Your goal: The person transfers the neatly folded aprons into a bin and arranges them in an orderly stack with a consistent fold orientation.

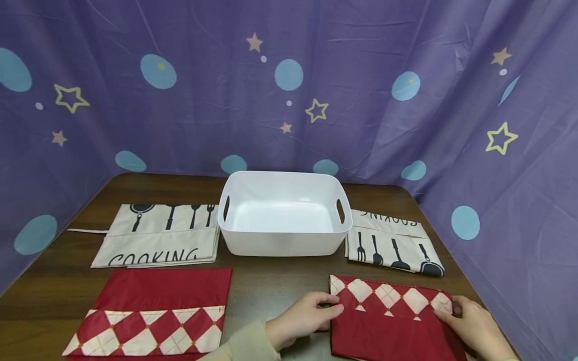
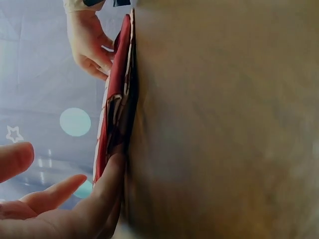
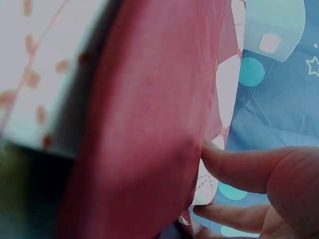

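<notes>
A folded red apron (image 1: 388,331) with a band of cream diamonds lies at the front right of the table. My left hand (image 1: 307,318) is at its left edge. In the left wrist view, the thumb and index finger stand apart from the fabric while another finger (image 2: 109,184) touches the side of the stacked layers. On the opposite edge, my right hand (image 1: 476,326) pinches the apron near its upper right corner. The right wrist view has the thumb (image 3: 239,169) against the cloth (image 3: 149,109), with the other fingers partly hidden behind the edge.
A white bin (image 1: 284,244) with handle holes stands at the back centre. Folded cream aprons with "COOKING" print flank it, one left (image 1: 158,240) with a strap trailing and one right (image 1: 388,240). Another folded red apron (image 1: 167,288) lies front left. A purple curtain (image 1: 203,125) surrounds the table.
</notes>
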Demonstrator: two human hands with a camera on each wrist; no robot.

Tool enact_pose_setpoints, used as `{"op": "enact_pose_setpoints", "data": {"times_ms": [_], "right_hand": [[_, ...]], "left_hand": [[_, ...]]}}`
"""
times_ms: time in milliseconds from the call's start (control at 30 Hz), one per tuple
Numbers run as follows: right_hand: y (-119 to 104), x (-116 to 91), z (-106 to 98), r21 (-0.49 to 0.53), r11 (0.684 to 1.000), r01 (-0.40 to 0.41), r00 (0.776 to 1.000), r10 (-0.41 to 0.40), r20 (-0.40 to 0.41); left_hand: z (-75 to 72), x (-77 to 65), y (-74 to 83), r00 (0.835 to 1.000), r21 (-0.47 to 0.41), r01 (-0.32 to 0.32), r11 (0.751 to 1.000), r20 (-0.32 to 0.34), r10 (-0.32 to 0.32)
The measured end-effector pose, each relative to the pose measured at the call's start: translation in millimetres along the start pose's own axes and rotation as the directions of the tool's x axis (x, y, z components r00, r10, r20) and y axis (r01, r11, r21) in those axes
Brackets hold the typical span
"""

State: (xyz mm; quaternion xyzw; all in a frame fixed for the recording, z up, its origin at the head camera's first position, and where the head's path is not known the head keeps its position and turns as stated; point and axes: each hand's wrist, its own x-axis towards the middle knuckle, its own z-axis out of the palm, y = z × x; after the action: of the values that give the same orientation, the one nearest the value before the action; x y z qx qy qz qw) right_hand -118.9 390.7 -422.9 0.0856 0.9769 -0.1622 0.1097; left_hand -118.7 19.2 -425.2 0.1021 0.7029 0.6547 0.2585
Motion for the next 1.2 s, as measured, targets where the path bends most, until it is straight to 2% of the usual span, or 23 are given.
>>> {"op": "enact_pose_setpoints", "data": {"times_ms": [200,400,533,767,1200], "right_hand": [[-2,-1,-1,-0.003,1.0,-0.005,1.0,0.005,-0.004],[-5,-4,-2,-0.007,1.0,-0.014,1.0,0.014,-0.005],[-5,-1,-1,0.012,0.999,-0.03,1.0,0.03,0.0],[-6,-5,-2,0.046,0.997,-0.061,0.998,0.06,0.021],[-9,-9,-2,0.103,0.994,-0.041,0.999,0.042,-0.006]], "left_hand": [[-6.6,2.4,1.9,0.997,-0.134,0.055,0.989,0.055,-0.048],[-10.6,5.8,1.8,0.994,-0.133,0.09,0.987,0.075,-0.08],[-9.9,6.1,-0.6,0.996,-0.117,0.077,0.99,0.052,-0.071],[-8.0,6.4,-4.1,0.998,-0.149,0.037,0.988,0.047,-0.03],[-11.7,7.4,-8.8,0.997,-0.19,0.035,0.981,0.069,-0.022]]}}
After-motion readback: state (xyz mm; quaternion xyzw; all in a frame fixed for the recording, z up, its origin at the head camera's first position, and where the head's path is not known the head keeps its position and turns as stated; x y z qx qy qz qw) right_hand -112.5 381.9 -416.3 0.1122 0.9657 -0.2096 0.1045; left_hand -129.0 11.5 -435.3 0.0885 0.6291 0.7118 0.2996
